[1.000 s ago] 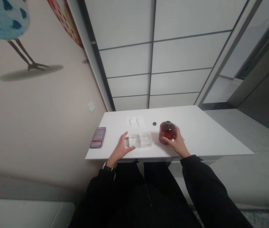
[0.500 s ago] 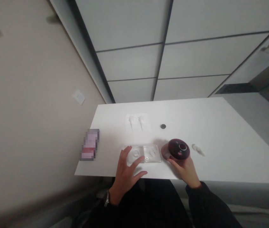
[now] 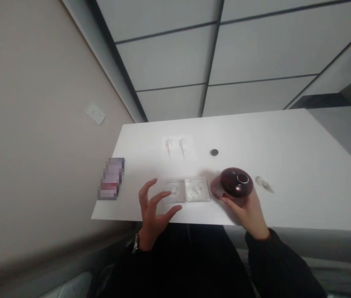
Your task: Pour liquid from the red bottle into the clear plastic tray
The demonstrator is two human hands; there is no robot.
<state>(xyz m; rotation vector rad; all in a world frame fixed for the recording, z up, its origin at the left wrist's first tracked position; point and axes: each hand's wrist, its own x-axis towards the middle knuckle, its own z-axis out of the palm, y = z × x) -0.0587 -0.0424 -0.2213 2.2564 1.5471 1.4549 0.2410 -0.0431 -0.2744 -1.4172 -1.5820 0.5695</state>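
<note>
My right hand (image 3: 247,211) is wrapped round a glossy dark red, rounded vase-like vessel (image 3: 235,182) with a small round opening on top. Part of its lower body is hidden by the fingers. My left hand (image 3: 155,209) holds nothing, its fingers spread and curved by the left end of a clear plastic case (image 3: 205,194). That case lies flat and unfolded in two halves, each with a round shape inside. One fingertip overlaps the left half; whether it touches cannot be told.
A small dark disc (image 3: 214,152) lies behind the vessel. Further back on the white table (image 3: 144,145) sits a pale sheet with two white pieces (image 3: 183,145). A crumpled whitish thing (image 3: 265,183) lies at right. A blurred-out pinkish box (image 3: 111,178) stands by the left edge.
My left hand has moved left, off most of the clear case, with its fingers still apart. My right hand keeps the vessel in nearly the same spot. The view has tilted slightly down.
</note>
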